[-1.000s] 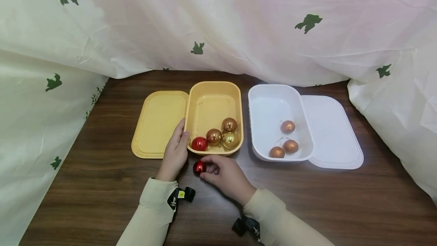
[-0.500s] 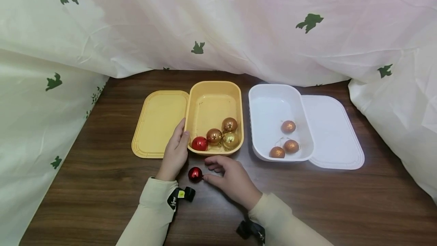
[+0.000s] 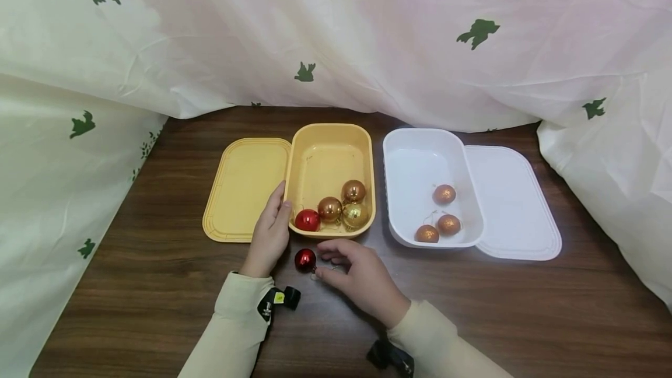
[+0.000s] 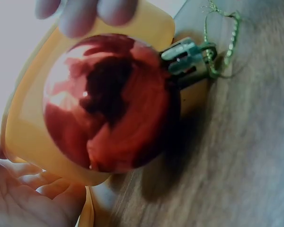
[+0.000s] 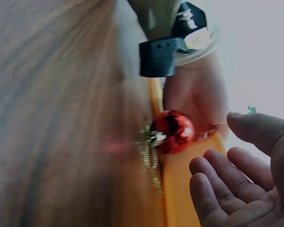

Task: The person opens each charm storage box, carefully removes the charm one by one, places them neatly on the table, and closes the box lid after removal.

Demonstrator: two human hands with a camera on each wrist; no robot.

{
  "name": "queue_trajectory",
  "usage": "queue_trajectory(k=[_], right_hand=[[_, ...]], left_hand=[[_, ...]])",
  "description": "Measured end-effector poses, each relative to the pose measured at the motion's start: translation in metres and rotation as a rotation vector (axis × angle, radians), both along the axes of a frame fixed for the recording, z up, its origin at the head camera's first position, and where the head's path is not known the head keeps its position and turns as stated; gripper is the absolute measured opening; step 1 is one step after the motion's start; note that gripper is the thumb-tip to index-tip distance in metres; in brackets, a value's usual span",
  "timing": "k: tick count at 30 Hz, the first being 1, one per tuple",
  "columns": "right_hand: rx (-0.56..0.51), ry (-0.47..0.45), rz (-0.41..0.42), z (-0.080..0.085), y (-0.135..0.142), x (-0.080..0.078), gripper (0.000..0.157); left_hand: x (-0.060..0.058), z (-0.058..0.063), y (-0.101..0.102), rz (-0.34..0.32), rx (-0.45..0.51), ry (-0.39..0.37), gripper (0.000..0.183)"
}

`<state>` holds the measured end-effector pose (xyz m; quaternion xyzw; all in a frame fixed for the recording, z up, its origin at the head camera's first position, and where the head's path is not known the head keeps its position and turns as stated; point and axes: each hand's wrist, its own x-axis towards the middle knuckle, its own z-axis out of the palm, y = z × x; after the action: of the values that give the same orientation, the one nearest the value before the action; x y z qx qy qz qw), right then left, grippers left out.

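Observation:
A shiny red Christmas bauble (image 3: 305,260) lies on the table just in front of the yellow box (image 3: 370,179). In the left wrist view the red bauble (image 4: 109,104) shows its metal cap and a string loop. My right hand (image 3: 367,279) is beside it, fingers spread apart from the thumb and nothing between them. The right wrist view shows a gap between the right hand's fingers (image 5: 206,198) and the bauble. My left hand (image 3: 269,238) rests along the box's left side with fingers fairly straight. Inside the box sit another red bauble (image 3: 307,220) and several gold ones (image 3: 329,209).
A yellow lid (image 3: 247,191) lies left of the yellow box. To the right stands a white box (image 3: 420,156) with three speckled copper-coloured balls (image 3: 448,224), its white lid (image 3: 514,203) beside it. A pale cloth (image 3: 336,28) with green birds hangs around the table.
My right hand has let go of the red bauble and drawn back to the right. The bauble has rolled slightly on the table. My left hand stays in place.

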<state>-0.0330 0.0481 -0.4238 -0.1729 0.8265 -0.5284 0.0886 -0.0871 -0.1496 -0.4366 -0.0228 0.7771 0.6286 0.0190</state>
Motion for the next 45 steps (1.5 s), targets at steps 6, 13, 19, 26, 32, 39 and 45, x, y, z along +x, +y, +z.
queue_trajectory(k=[6,13,19,26,32,39,45], right_hand=[[0.006,0.045,0.013,0.014,0.003,0.003,0.037],[-0.049,0.144,0.028,0.03,0.009,-0.002,0.036],[-0.005,0.248,-0.022,0.041,0.012,-0.015,0.035],[0.037,0.209,-0.024,0.046,0.007,-0.027,0.032],[0.085,0.176,-0.028,0.044,-0.004,-0.04,0.031],[0.152,0.107,-0.029,0.042,-0.017,-0.053,0.034],[0.188,0.06,-0.02,0.041,-0.022,-0.061,0.036]], left_hand=[[0.0,0.0,0.0,0.002,-0.001,0.008,0.052],[0.001,0.0,0.0,0.0,0.016,0.005,0.052],[0.001,0.0,0.0,0.0,0.017,0.005,0.052],[0.001,-0.001,0.0,-0.001,0.022,0.003,0.053],[-0.001,-0.003,0.0,0.0,0.016,0.002,0.053],[0.0,-0.002,0.0,-0.005,0.024,0.012,0.052],[0.0,-0.002,0.0,-0.005,0.021,0.013,0.053]])
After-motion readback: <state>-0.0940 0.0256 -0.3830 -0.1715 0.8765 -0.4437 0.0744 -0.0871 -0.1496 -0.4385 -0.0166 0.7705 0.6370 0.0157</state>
